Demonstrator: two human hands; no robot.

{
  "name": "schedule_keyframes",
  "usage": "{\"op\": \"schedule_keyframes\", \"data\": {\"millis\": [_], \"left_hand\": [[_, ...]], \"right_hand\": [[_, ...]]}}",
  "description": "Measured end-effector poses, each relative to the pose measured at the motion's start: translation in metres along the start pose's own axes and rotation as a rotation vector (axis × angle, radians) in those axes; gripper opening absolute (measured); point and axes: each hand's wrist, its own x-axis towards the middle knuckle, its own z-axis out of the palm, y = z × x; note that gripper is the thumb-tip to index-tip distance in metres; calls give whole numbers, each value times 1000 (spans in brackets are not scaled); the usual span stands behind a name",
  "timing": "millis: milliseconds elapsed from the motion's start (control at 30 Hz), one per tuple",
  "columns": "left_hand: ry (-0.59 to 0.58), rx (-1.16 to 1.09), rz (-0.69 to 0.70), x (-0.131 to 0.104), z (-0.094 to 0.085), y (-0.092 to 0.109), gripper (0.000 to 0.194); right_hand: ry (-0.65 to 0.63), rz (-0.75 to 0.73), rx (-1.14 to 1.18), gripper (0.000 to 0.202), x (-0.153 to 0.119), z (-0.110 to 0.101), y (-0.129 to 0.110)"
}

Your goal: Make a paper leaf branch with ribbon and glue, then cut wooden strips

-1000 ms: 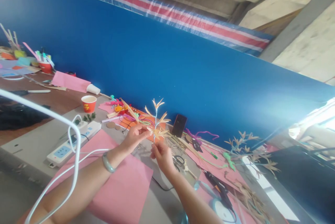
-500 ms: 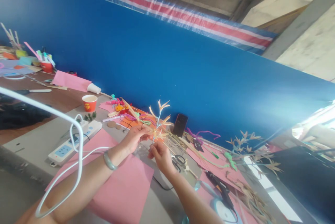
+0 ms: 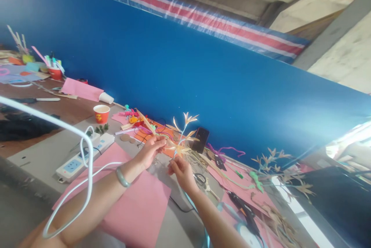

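One blue partition (image 3: 145, 54), right hand (image 3: 183, 172) pinching one flowered stem (image 3: 180, 139), left hand (image 3: 152, 150) grip unclear

The right hand (image 3: 184, 172) pinches the stem of a sprig (image 3: 181, 139), which tilts to the right and bears pale, pointed petals. The left hand (image 3: 152, 149), a bracelet (image 3: 123, 178) on its wrist, has its fingertips at the lowest petals; whether they touch is unclear. Below the forearms lies a pink sheet (image 3: 139, 205), with a power strip (image 3: 72, 166) to its left and a red cup (image 3: 101, 116) beyond. A phone (image 3: 202, 138) leans near the blue partition (image 3: 174, 66). A glue gun (image 3: 245, 207) lies at right.
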Motion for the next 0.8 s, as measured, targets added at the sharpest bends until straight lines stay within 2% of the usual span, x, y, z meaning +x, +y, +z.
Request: {"op": "schedule_keyframes", "data": {"millis": [100, 300, 533, 800], "left_hand": [[6, -82, 64, 4, -2, 5, 37], [-25, -236, -23, 9, -8, 12, 31], [-86, -159, -39, 3, -3, 17, 18], [-196, -125, -11, 1, -1, 9, 17]], "right_hand": [[0, 0, -37, 33, -2, -5, -2], [-150, -16, -101, 33, -8, -7, -2], [-218, -7, -111, 31, -11, -1, -2], [-280, 6, -74, 34, -11, 8, -3]]}}
